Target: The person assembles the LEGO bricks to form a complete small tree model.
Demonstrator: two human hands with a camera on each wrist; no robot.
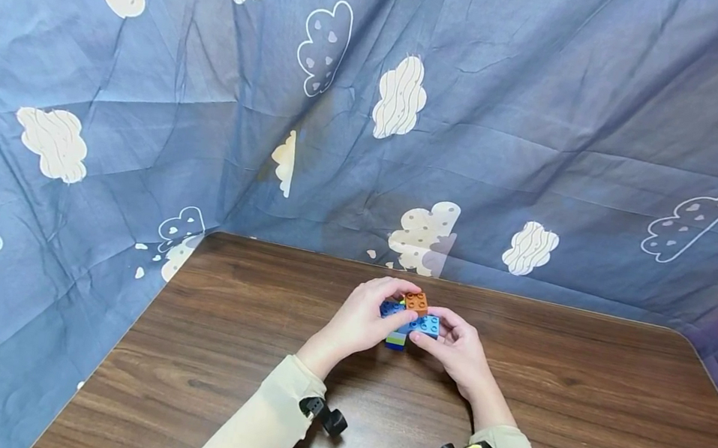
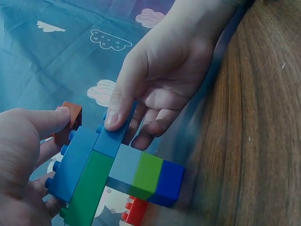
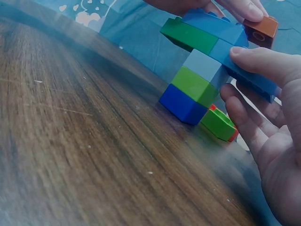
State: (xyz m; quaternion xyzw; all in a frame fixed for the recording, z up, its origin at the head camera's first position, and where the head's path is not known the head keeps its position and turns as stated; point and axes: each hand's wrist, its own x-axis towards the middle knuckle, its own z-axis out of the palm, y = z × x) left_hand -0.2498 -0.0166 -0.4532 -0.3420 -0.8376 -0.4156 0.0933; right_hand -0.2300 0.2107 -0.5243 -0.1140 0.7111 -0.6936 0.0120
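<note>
My left hand (image 1: 356, 320) pinches a small orange brick (image 1: 416, 302) between thumb and fingers, above a built block model. In the right wrist view the orange brick (image 3: 262, 31) is tilted, its hollow underside partly showing. My right hand (image 1: 463, 350) grips a blue brick (image 3: 256, 81) at the model's right end, thumb on its near side. Another blue brick (image 2: 74, 162) lies on top, over a green brick (image 2: 89, 188). Below them runs a column of light blue (image 2: 124, 162), lime green (image 2: 147, 176) and dark blue (image 2: 169, 183) bricks.
Behind the column are a red brick (image 2: 136, 211) and a lime green piece (image 3: 218, 124), partly hidden. The model is over a brown wooden table (image 1: 212, 356). A blue cloud-patterned cloth (image 1: 477, 156) hangs along the table's back and sides.
</note>
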